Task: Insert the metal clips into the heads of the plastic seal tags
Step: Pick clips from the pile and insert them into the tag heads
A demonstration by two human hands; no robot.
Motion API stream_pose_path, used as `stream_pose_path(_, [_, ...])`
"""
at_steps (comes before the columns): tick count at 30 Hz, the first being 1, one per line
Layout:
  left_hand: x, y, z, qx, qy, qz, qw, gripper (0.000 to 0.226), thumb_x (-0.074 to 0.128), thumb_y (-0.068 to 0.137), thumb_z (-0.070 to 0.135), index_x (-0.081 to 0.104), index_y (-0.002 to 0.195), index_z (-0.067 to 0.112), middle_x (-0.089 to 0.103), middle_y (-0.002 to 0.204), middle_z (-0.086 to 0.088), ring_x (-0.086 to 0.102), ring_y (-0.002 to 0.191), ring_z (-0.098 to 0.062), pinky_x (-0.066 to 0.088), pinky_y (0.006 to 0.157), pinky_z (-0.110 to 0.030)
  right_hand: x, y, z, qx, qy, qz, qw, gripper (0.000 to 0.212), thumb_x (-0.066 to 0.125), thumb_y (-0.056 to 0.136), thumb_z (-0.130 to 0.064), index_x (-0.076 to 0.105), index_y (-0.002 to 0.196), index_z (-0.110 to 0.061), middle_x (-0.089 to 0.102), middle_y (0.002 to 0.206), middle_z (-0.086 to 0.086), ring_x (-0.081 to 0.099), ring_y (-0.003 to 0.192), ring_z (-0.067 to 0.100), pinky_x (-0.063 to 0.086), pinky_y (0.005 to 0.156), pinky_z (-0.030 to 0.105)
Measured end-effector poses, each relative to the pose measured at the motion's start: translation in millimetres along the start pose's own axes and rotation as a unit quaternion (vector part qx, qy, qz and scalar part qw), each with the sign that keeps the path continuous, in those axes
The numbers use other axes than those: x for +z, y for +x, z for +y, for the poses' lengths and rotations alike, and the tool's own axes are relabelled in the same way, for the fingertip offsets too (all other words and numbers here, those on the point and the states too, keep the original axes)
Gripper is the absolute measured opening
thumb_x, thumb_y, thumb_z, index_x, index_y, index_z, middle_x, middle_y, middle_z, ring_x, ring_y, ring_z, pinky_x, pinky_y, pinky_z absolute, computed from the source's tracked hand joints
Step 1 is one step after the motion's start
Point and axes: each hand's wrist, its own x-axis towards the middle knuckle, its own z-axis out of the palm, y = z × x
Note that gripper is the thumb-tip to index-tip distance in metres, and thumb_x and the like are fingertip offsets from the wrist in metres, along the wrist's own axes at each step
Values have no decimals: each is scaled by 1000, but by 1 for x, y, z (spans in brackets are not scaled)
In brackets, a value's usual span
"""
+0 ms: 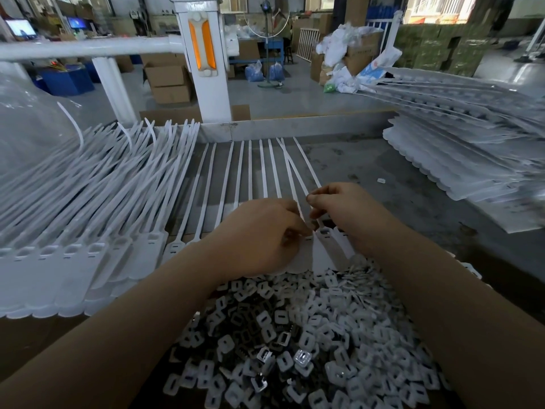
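A row of white plastic seal tags [320,255] lies across the grey table, flat labels toward me and thin tails [250,169] pointing away. My left hand [259,234] rests on the tag heads in the middle, fingers curled down at one head. My right hand [343,211] hovers just beside it, thumb and forefinger pinched together over the neighbouring head; what they pinch is too small to see. A big heap of small clips [295,343], white and metallic, lies in front of me between my forearms.
A thick pile of seal tags [88,231] fills the left of the table. More stacked tag sheets [466,149] sit at the right. A clear plastic bag [26,128] bulges at the far left. A white post [206,60] and railing stand behind the table.
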Motion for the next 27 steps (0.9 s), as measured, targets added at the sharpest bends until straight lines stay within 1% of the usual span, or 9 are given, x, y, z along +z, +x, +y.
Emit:
stream_pose_path(3, [0, -2, -2, -29, -52, 16, 998, 25, 62, 88, 26, 72, 111, 33, 66, 103, 14, 61, 90, -2, 51, 80, -24, 0, -1, -1, -3, 4, -2, 1000, 13, 56, 97, -18, 61, 105, -10, 64, 81, 5, 56, 63, 7, 38, 39, 12])
stream_pose_path(5, [1, -2, -2, -22, -45, 13, 999, 25, 60, 90, 26, 71, 111, 31, 65, 104, 14, 60, 92, -2, 50, 80, -24, 0, -2, -1, -7, 8, -1, 1000, 12, 56, 97, -17, 60, 104, -9, 64, 81, 6, 55, 62, 8, 37, 36, 9])
stream_pose_path(9, [1, -2, 1, -1, -14, 4, 1000, 26, 56, 92, 23, 69, 114, 28, 63, 106, 12, 57, 93, -3, 39, 74, -15, 1, -2, -2, -4, 6, -2, 1000, 11, 56, 97, -17, 60, 103, -10, 64, 80, 5, 57, 64, 9, 39, 40, 13])
stream_pose_path(13, [-3, -3, 0, 22, 20, -9, 1000, 29, 53, 94, 21, 67, 118, 27, 64, 113, 9, 55, 102, -9, 33, 81, -18, 3, 0, -2, -6, 8, -2, 1000, 11, 56, 97, -17, 61, 103, -10, 63, 81, 5, 58, 65, 9, 42, 47, 16])
stream_pose_path(16, [-9, 0, 3, 9, 17, -36, 999, 31, 54, 94, 22, 68, 121, 31, 63, 114, 9, 57, 104, -9, 40, 90, -26, 3, 1, -1, -10, 12, 0, 1000, 12, 56, 96, -17, 61, 103, -9, 64, 81, 6, 59, 66, 11, 42, 55, 21])
stream_pose_path(18, [-14, 1, 4, -8, 12, -45, 999, 29, 58, 93, 29, 67, 120, 34, 62, 110, 14, 57, 101, -5, 43, 93, -30, 3, 2, -1, -11, 7, 1, 1000, 11, 57, 96, -19, 62, 101, -11, 65, 80, 5, 59, 65, 10, 41, 54, 20])
stream_pose_path(21, [-19, -2, 8, -10, -101, -39, 994, 23, 72, 86, 31, 70, 107, 38, 59, 92, 24, 57, 89, 5, 44, 78, -13, 2, 3, 0, -12, 4, -1, 1000, 13, 57, 96, -19, 62, 103, -10, 64, 79, 5, 58, 64, 11, 40, 52, 18])
stream_pose_path(23, [-21, -4, 16, 7, -180, -69, 981, 21, 75, 83, 30, 72, 101, 39, 62, 87, 25, 58, 86, 6, 44, 74, -9, 2, 3, 1, -11, 14, -3, 1000, 17, 57, 96, -19, 62, 107, -8, 64, 80, 6, 58, 68, 14, 41, 57, 23])
stream_pose_path(27, [-14, -4, 27, 62, -175, -107, 977, 22, 73, 86, 25, 75, 104, 36, 55, 84, 30, 57, 85, 8, 43, 76, -7, 1, 2, 0, -11, 11, -5, 1000, 19, 56, 96, -18, 62, 109, -6, 64, 84, 10, 56, 67, 15, 41, 57, 23])
